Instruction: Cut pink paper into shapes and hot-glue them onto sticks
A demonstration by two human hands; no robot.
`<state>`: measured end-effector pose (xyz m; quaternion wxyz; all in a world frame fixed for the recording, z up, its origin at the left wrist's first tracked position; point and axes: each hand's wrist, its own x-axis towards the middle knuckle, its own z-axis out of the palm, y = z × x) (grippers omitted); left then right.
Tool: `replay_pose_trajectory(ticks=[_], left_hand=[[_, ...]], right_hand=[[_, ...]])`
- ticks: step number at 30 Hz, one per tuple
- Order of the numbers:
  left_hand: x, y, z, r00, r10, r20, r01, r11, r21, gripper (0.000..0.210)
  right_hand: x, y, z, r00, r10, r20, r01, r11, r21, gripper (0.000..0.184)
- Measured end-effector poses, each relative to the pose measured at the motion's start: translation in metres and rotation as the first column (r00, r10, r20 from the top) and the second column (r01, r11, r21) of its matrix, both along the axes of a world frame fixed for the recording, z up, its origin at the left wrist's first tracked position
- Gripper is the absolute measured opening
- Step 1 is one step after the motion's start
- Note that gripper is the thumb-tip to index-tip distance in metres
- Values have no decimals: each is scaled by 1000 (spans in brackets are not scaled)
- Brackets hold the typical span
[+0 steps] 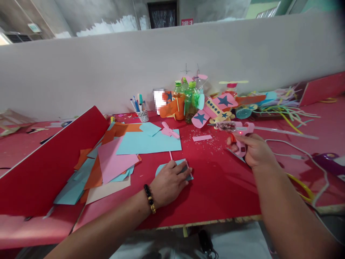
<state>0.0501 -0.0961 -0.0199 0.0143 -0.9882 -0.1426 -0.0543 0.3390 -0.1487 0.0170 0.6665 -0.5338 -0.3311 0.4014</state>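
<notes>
My left hand (172, 180) lies palm down with fingers stretched out on a light blue paper piece (161, 168), which it partly covers. A thin pink strip (189, 168) shows at its fingertips, and another pink strip (170, 155) sticks out above the knuckles. My right hand (254, 149) is wrapped round a pink hot glue gun (242, 129) with a red light on. A clear glue stick (285, 132) runs out of its back, and the nozzle points left. Below the grip shows a thin grey edge I cannot make out.
Coloured paper sheets (115, 158) lie left of my hands, beside a leaning red board (54, 169). Behind stand a pen cup (142, 116), green bottles (191, 104) and paper planes (215, 108). A white cable (296, 142) and purple object (330, 163) lie right.
</notes>
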Motion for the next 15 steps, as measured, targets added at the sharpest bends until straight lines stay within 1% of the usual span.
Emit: replay_pose_trajectory(ticks=[3,7,13,15], left_hand=[[0,-1,-1,1000,-3,-17,3,1000,7,40],[0,-2,0,1000,24,-15,-24,999,25,40],[-2,-2,2,995,81,60,-80,997,-24,37],[-1,-1,1,996,73,59,-71,997,-31,38]], right_hand=[[0,0,0,1000,-8,10,8,1000,-6,16],[0,0,0,1000,2,6,-2,1000,-4,15],[1,0,0,1000,-2,0,2,1000,-4,15],[1,1,0,1000,7,8,-7,1000,4,15]])
